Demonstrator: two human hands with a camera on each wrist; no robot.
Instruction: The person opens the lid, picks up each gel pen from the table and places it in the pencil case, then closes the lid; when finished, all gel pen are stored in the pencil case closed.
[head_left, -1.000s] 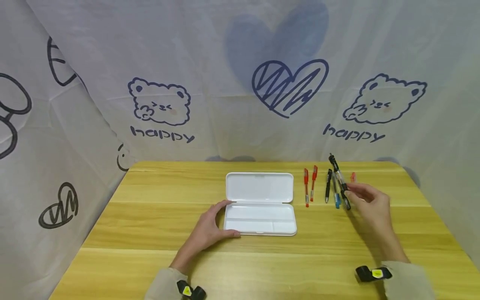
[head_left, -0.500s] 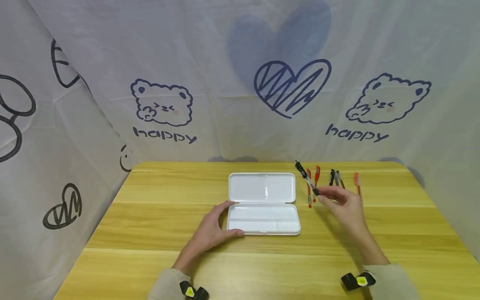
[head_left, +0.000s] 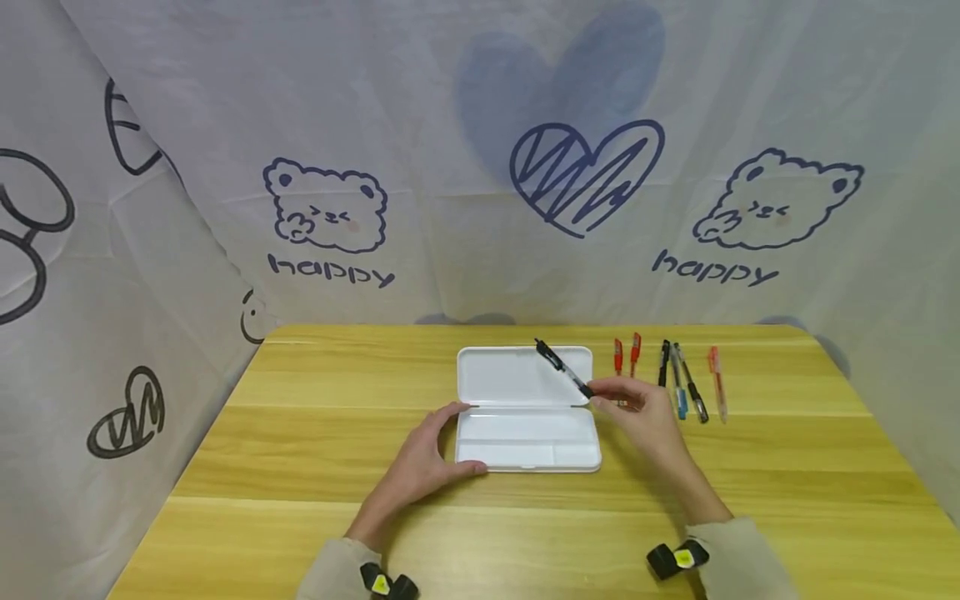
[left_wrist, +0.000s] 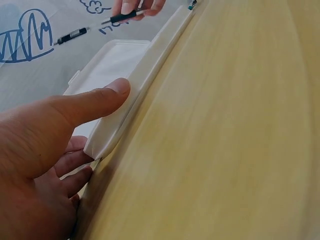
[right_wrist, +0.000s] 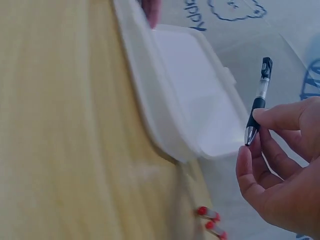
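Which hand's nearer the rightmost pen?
Right. The right hand is left of the rightmost pen, other pens between; the left hand is farther left, on the white case.

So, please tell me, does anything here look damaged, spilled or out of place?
Nothing stands out: no spill or visible damage. The white case lies open, with the left hand gripping its left end. The right hand holds a black pen, and the other pens simply lie loose to the right, not quite parallel.

Three black pens [head_left: 551, 357], two red pens [head_left: 635, 350], one blue pen [head_left: 681, 405] and one pinkish pen [head_left: 714, 360] make seven. There are one white case [head_left: 525, 467], one table [head_left: 300, 467] and two hands [head_left: 422, 457].
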